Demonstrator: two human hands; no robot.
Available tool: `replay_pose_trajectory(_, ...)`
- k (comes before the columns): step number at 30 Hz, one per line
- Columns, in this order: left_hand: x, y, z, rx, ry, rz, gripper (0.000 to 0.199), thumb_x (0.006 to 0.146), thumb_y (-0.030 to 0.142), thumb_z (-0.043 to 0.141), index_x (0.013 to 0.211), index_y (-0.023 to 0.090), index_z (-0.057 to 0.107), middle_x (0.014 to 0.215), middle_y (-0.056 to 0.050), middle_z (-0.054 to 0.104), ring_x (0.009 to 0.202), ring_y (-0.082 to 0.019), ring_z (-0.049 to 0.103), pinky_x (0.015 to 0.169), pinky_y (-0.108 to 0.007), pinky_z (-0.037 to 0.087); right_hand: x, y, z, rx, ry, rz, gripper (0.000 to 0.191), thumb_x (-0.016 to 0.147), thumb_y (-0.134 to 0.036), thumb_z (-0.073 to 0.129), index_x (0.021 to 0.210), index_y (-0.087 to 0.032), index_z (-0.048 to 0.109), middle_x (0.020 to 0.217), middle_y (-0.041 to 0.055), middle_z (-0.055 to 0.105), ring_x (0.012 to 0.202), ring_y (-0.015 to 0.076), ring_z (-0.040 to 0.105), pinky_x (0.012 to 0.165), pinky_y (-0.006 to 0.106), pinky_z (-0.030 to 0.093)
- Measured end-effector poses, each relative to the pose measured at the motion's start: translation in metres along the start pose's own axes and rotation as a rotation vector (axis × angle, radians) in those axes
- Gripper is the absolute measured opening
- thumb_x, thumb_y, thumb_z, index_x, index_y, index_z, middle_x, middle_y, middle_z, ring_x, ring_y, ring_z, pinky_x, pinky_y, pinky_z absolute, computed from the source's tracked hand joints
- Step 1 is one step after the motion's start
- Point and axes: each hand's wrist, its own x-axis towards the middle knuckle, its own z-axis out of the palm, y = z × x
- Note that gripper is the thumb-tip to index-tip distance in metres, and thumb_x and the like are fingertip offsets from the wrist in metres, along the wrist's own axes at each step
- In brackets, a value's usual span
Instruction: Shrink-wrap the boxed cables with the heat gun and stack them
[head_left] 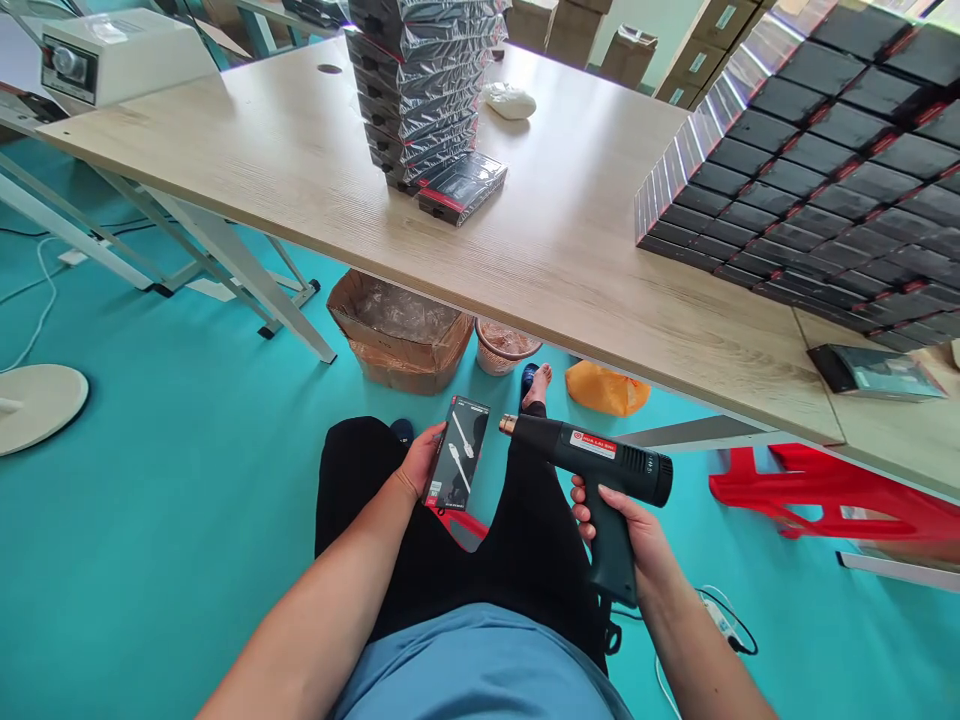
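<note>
My left hand (423, 459) is closed on the left edge of a slim black box (459, 452) printed with a white cable and plugs, held over my lap. Wrapped around the handle of a dark green heat gun (592, 455) is my right hand (626, 525). The gun's copper-coloured nozzle points left at the box, a small gap apart from it. On the table (570, 210) in front stands a stack of film-wrapped black boxes (427, 90), with a single wrapped box (463, 187) lying at its foot.
A large block of black boxes (817, 170) fills the table's right side, with one loose box (874, 372) near the edge. Below are a carton of clear film (405, 340), a waste basket (506, 348), an orange bag (606, 388) and a red stool (825, 495).
</note>
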Motion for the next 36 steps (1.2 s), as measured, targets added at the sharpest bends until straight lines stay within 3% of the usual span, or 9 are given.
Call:
replay_pose_trajectory(5, 0.001, -0.001, -0.005, -0.019, -0.024, -0.023, 0.053, 0.088, 0.055, 0.055, 0.112, 0.011, 0.072, 0.089, -0.019, 0.077, 0.078, -0.035, 0.075, 0.072, -0.045, 0.059, 0.007, -0.004, 0.000, 0.006, -0.027, -0.005, 0.027, 0.078, -0.034, 0.081, 0.100, -0.018, 0.077, 0.089, 0.0060, 0.068, 0.072, 0.0168, 0.060, 0.056, 0.026, 0.056)
replay_pose_trajectory(10, -0.002, -0.001, 0.000, -0.022, 0.014, -0.059, 0.051, 0.091, 0.055, 0.053, 0.110, 0.012, 0.073, 0.088, -0.019, 0.077, 0.072, -0.033, 0.074, 0.065, -0.043, 0.058, 0.007, -0.012, 0.024, 0.053, 0.008, 0.004, 0.032, 0.067, -0.031, 0.089, 0.093, -0.015, 0.079, 0.083, 0.0038, 0.068, 0.068, 0.0124, 0.059, 0.053, 0.020, 0.053)
replay_pose_trajectory(12, -0.001, -0.001, 0.001, -0.022, 0.032, -0.037, 0.049, 0.092, 0.055, 0.054, 0.106, 0.012, 0.073, 0.083, -0.018, 0.077, 0.068, -0.030, 0.073, 0.064, -0.041, 0.058, 0.003, -0.013, 0.035, -0.050, -0.025, -0.024, 0.033, 0.068, -0.033, 0.088, 0.095, -0.015, 0.079, 0.083, 0.0041, 0.069, 0.068, 0.0131, 0.060, 0.053, 0.022, 0.052)
replay_pose_trajectory(17, 0.003, 0.000, 0.000, -0.067, 0.096, 0.064, 0.042, 0.094, 0.051, 0.053, 0.104, 0.015, 0.073, 0.072, -0.010, 0.074, 0.062, -0.027, 0.072, 0.063, -0.039, 0.059, -0.009, -0.010, 0.056, -0.513, -0.279, -0.011, 0.034, 0.073, -0.038, 0.086, 0.097, -0.017, 0.077, 0.085, 0.0067, 0.072, 0.066, 0.0183, 0.063, 0.054, 0.030, 0.050)
replay_pose_trajectory(21, 0.005, 0.002, -0.002, -0.103, 0.130, 0.101, 0.052, 0.093, 0.059, 0.050, 0.097, 0.013, 0.073, 0.074, -0.013, 0.074, 0.066, -0.029, 0.073, 0.067, -0.041, 0.060, -0.009, -0.004, 0.063, -0.606, -0.169, -0.176, 0.038, 0.075, -0.049, 0.083, 0.095, -0.018, 0.074, 0.081, 0.0055, 0.069, 0.068, 0.0192, 0.060, 0.057, 0.033, 0.051)
replay_pose_trajectory(26, 0.012, 0.003, -0.011, -0.187, 0.025, 0.164, 0.045, 0.089, 0.046, 0.051, 0.107, 0.012, 0.074, 0.078, -0.012, 0.076, 0.074, -0.032, 0.075, 0.069, -0.043, 0.060, -0.017, 0.000, 0.060, -0.755, -0.358, -0.011, 0.037, 0.075, -0.052, 0.083, 0.085, -0.018, 0.074, 0.074, 0.0038, 0.066, 0.067, 0.0190, 0.060, 0.059, 0.032, 0.052)
replay_pose_trajectory(28, 0.014, 0.003, -0.013, -0.202, 0.011, 0.173, 0.045, 0.088, 0.044, 0.052, 0.110, 0.011, 0.074, 0.080, -0.012, 0.077, 0.074, -0.032, 0.075, 0.068, -0.042, 0.060, -0.017, 0.000, 0.057, -0.703, -0.313, -0.037, 0.035, 0.073, -0.049, 0.085, 0.084, -0.017, 0.075, 0.076, 0.0043, 0.068, 0.068, 0.0187, 0.061, 0.058, 0.031, 0.052)
replay_pose_trajectory(32, 0.011, 0.002, -0.012, -0.192, -0.017, 0.121, 0.051, 0.088, 0.046, 0.051, 0.110, 0.006, 0.073, 0.082, -0.017, 0.078, 0.073, -0.033, 0.075, 0.067, -0.042, 0.059, -0.004, -0.007, 0.049, -0.308, -0.015, -0.119, 0.039, 0.069, -0.038, 0.089, 0.099, -0.016, 0.076, 0.085, 0.0059, 0.072, 0.068, 0.0165, 0.063, 0.053, 0.025, 0.054)
replay_pose_trajectory(36, 0.004, 0.001, -0.007, -0.176, -0.106, 0.114, 0.056, 0.089, 0.046, 0.047, 0.118, 0.005, 0.072, 0.093, -0.020, 0.079, 0.083, -0.035, 0.076, 0.074, -0.044, 0.059, 0.006, -0.021, 0.038, 0.012, 0.031, -0.013, 0.030, 0.068, -0.025, 0.087, 0.094, -0.015, 0.077, 0.080, 0.0044, 0.070, 0.064, 0.0129, 0.062, 0.049, 0.019, 0.055)
